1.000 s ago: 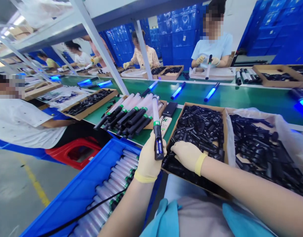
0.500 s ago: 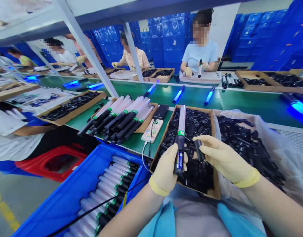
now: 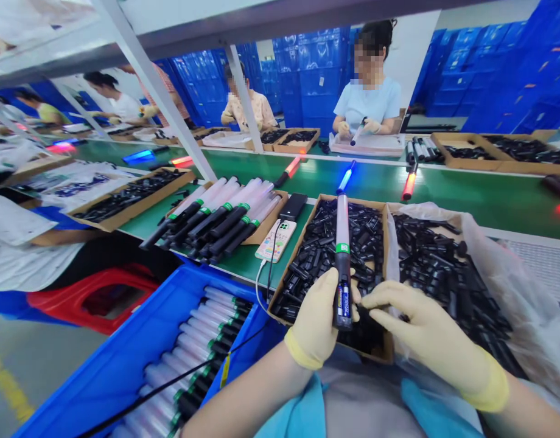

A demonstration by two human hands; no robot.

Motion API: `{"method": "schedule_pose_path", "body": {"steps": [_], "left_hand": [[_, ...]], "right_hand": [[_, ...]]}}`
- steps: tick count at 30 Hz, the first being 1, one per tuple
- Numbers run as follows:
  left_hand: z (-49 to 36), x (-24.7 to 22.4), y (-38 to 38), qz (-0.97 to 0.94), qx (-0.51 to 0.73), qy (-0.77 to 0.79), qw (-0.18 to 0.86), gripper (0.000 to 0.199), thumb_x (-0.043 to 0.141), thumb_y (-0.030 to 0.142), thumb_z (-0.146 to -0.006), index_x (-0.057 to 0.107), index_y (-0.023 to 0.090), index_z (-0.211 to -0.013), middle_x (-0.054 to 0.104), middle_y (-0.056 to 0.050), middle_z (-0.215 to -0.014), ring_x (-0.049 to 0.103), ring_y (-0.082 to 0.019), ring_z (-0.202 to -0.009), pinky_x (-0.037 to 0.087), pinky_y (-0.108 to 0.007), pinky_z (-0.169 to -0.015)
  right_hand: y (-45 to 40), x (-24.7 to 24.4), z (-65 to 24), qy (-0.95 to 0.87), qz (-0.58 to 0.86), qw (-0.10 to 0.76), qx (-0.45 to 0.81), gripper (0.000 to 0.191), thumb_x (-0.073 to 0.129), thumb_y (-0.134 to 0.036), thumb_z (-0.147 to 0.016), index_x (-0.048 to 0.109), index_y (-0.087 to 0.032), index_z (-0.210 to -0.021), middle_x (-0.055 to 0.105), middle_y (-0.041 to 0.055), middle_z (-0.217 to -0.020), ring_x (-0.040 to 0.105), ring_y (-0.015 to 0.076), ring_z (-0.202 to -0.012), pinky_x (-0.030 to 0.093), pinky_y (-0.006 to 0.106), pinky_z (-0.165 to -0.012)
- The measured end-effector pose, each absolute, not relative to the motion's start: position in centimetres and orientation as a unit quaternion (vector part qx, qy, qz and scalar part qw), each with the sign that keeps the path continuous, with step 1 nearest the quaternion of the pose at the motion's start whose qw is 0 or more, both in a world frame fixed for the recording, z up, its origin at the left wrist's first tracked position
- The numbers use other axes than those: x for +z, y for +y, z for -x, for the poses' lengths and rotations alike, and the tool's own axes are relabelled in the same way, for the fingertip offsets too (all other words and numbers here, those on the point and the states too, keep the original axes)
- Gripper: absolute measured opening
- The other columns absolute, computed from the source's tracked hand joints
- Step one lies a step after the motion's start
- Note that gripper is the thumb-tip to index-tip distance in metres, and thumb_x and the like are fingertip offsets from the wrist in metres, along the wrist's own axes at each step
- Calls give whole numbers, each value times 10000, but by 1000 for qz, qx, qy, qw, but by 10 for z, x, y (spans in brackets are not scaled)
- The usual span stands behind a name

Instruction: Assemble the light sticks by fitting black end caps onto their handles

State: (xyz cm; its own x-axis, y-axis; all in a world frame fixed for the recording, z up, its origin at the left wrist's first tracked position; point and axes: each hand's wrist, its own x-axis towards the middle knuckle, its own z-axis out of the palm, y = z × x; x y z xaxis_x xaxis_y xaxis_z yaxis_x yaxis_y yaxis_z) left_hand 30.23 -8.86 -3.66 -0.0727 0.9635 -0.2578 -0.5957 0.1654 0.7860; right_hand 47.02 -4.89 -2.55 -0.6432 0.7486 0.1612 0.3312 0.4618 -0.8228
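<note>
My left hand point(image 3: 314, 316) in a pale yellow glove is closed around the black handle of a light stick point(image 3: 343, 237). The stick stands almost upright, its clear tube and green band at the top. Blue batteries point(image 3: 344, 301) show in the uncovered slot of the handle. Close beside the handle, on its right, my gloved right hand point(image 3: 417, 331) pinches a black battery cover, which is mostly lost against the dark parts behind. Beneath both hands lies a cardboard box point(image 3: 388, 255) of small black covers point(image 3: 302, 267).
Light sticks point(image 3: 229, 213) are heaped at left on the bench, near a phone point(image 3: 275, 240) with a cable. A blue crate point(image 3: 170, 304) of sticks is below left. Plastic-lined black parts point(image 3: 448, 267) sit at right. Lit sticks point(image 3: 346, 177) lie on the green belt point(image 3: 375, 167); co-workers sit beyond.
My right hand has turned and brought the cover down beside the battery handle. The left hand and stick have shifted slightly right. Several lit sticks changed from blue to red.
</note>
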Motion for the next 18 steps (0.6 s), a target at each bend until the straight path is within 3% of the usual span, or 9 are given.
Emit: {"method": "schedule_pose_path", "body": {"steps": [2, 4, 10, 15, 18], "left_hand": [[-306, -37, -88, -243, 604, 407, 641, 480, 538, 570, -883, 614, 129, -1056, 634, -46, -723, 521, -98, -497, 379, -197, -465], [-311, -38, -86, -256, 609, 403, 634, 460, 532, 567, -889, 616, 139, -1037, 645, -46, -758, 523, -96, -507, 395, -206, -483], [-307, -48, -70, -187, 638, 420, 619, 413, 639, 510, -834, 621, 117, -960, 606, -23, -705, 513, -81, -526, 395, -179, -489], [-277, -45, -55, -137, 691, 407, 582, 358, 644, 416, -851, 609, 111, -1034, 589, -20, -721, 504, -68, -525, 402, -153, -475], [-266, -36, -53, -121, 696, 402, 582, 345, 620, 399, -870, 615, 109, -1056, 586, -23, -710, 503, -72, -517, 399, -151, -459]], "right_hand": [[-50, -20, -470, -810, 369, 273, 365, 166, 530, -288, -920, 683, -243, -875, 667, 24, -930, 623, 172, -866, 513, 312, -799], [-48, -22, -466, -792, 399, 305, 347, 153, 530, -289, -916, 676, -243, -925, 681, 21, -938, 634, 173, -845, 521, 311, -783], [-23, -49, -473, -807, 414, 353, 228, 191, 482, -262, -952, 656, -223, -1020, 644, 46, -1067, 613, 180, -1012, 480, 345, -926], [-25, -48, -478, -913, 320, 110, 228, 203, 487, -178, -950, 683, -226, -931, 639, 24, -925, 613, 172, -867, 481, 332, -817], [-37, -48, -454, -948, 257, 29, 184, 149, 539, -175, -920, 684, -206, -914, 628, 36, -900, 612, 200, -847, 477, 358, -794]]}}
